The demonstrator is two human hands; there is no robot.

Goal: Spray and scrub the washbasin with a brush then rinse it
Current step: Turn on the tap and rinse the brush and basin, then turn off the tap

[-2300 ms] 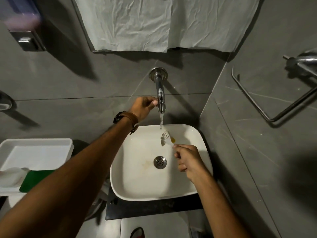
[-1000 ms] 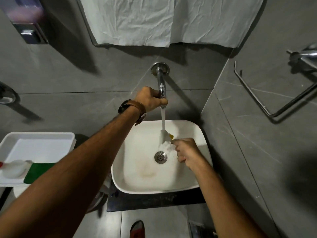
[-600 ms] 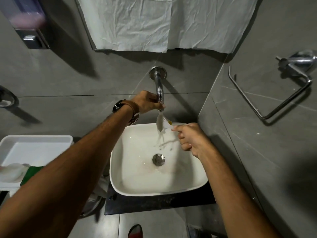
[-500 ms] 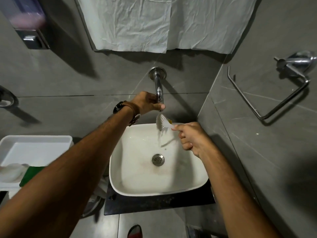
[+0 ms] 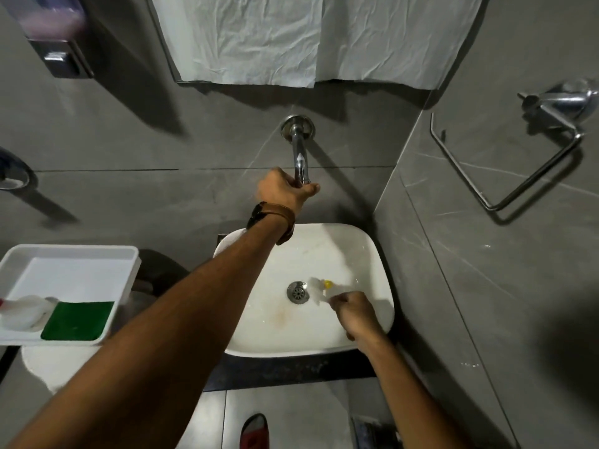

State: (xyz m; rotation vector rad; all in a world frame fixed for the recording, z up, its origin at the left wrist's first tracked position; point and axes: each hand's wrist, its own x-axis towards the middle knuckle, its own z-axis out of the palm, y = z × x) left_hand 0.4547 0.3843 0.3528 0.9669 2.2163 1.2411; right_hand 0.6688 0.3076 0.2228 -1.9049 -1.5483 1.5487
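Note:
A white square washbasin [image 5: 372, 254] sits on a dark counter, with a round metal drain [image 5: 297, 292] in its middle and a faint brown stain left of it. My left hand [image 5: 283, 190] is closed around the tip of the wall-mounted chrome tap [image 5: 299, 157]; I see no water running. My right hand [image 5: 355, 314] holds a small brush [image 5: 321, 286] with white bristles and a yellow part, its head low in the bowl just right of the drain.
A white tray [image 5: 74, 254] at the left holds a green scrub pad [image 5: 79, 320] and a white spray bottle [image 5: 24, 311]. A soap dispenser [image 5: 58, 34] hangs at the upper left. A metal towel ring [image 5: 505, 170] is fixed to the right wall. Crumpled white paper [image 5: 308, 37] covers the mirror.
My right hand has dropped with the brush from under the tap spout to the bowl beside the drain. The water stream is gone. My left hand stays on the tap.

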